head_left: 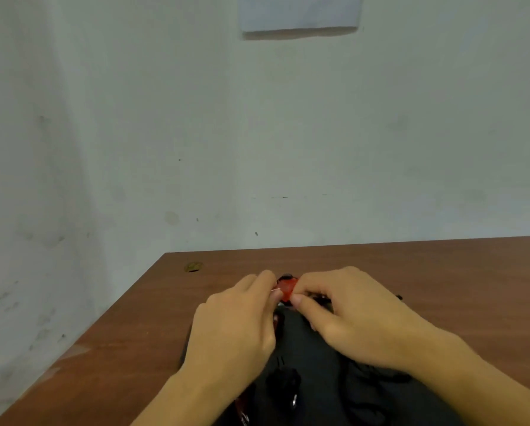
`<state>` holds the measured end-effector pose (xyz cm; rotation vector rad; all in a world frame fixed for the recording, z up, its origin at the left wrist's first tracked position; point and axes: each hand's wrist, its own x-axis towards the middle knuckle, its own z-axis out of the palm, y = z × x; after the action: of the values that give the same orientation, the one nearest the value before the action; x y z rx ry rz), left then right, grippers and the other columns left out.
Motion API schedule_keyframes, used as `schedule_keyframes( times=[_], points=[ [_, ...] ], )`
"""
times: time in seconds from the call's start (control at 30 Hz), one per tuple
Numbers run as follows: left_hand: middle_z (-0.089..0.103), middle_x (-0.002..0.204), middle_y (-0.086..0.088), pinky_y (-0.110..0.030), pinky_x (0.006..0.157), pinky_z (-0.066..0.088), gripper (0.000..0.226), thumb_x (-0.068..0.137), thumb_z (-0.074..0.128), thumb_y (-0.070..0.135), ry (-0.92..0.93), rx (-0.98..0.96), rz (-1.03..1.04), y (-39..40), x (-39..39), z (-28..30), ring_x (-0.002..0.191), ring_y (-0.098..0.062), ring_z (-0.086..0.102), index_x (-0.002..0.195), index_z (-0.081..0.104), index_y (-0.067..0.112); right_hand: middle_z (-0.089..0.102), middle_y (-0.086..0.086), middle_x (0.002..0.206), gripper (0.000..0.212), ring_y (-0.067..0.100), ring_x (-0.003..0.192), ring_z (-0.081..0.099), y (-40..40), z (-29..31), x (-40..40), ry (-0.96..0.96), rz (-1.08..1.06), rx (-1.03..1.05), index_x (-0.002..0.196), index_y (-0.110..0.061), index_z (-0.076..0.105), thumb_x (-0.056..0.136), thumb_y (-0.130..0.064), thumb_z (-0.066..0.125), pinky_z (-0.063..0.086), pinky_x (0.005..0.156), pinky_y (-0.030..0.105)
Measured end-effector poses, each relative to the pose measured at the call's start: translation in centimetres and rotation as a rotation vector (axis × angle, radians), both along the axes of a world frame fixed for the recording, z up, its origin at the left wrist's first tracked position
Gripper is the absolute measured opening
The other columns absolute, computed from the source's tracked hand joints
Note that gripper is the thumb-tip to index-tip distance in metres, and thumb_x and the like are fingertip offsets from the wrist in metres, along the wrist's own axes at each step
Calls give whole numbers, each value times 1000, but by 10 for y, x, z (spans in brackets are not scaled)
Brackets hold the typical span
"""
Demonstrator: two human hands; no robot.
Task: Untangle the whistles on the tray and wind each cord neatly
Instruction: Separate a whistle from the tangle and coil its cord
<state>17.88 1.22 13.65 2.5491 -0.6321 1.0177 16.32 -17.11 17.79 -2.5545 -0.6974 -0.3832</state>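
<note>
red plastic shows between both hands: a red whistle (287,289) held up above the far end of the dark tray (313,342) on the brown wooden table (442,272). the left hand (236,327) pinches its left side with curled fingers, and the right hand (350,315) pinches its right side, thumb near the front. black cords (283,379) lie bunched on the tray nearer the person.
</note>
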Motion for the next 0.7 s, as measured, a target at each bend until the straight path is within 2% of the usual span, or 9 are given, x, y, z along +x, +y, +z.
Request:
schedule_keyframes(
  times=[0.1,0.17,0.3,0.47,0.5,0.57,0.63,0.7],
  points=[
    [48,69,8,-32,36,38,16,94,34,43,-31,89,-13,-1,-1,-1,49,-18,48,84,41,33,68,-16,75,25,3,72,61,-5,12,3,-78,-15,-94,82,-34,63,95,-51,52,50,68,26],
    [46,67,8,-32,32,36,14,94,38,38,-56,126,-36,-1,-1,-1,47,-15,44,85,46,31,70,-15,75,27,2,72,63,-10,20,6,-41,-4,-29,77,-31,66,91,-53,59,50,66,24],
    [49,74,9,-38,39,44,24,98,37,34,-70,155,-153,2,0,-3,54,-15,46,97,59,26,73,-9,72,28,3,64,65,-19,22,15,81,43,158,72,-26,70,86,-50,69,50,63,20],
    [54,84,8,-41,53,48,22,101,39,36,-5,6,-303,5,5,-6,64,-20,56,102,58,27,64,19,66,36,14,55,52,-22,0,28,247,136,472,68,-14,67,81,-47,72,41,57,11],
    [56,87,9,-40,56,49,20,101,39,37,11,-23,-321,6,6,-7,68,-19,58,104,57,30,60,18,60,34,11,51,50,-22,-5,30,301,155,546,67,-13,65,84,-42,72,40,55,8],
    [59,90,11,-37,60,49,17,101,40,38,23,-64,-343,6,7,-9,72,-15,60,105,56,34,49,5,53,31,6,42,40,-22,-15,33,412,193,697,63,-16,62,87,-35,69,35,46,8],
    [61,89,13,-32,61,48,16,101,43,37,25,-90,-355,6,8,-9,73,-12,60,105,58,34,40,2,57,34,8,44,29,-21,-25,36,483,214,785,56,-22,58,82,-42,69,27,43,14],
    [61,87,14,-25,60,46,16,101,45,34,19,-109,-372,5,8,-9,72,-10,59,105,60,31,40,0,57,36,8,45,27,-20,-31,40,516,227,841,53,-23,56,79,-45,68,22,44,19]
  ],
)
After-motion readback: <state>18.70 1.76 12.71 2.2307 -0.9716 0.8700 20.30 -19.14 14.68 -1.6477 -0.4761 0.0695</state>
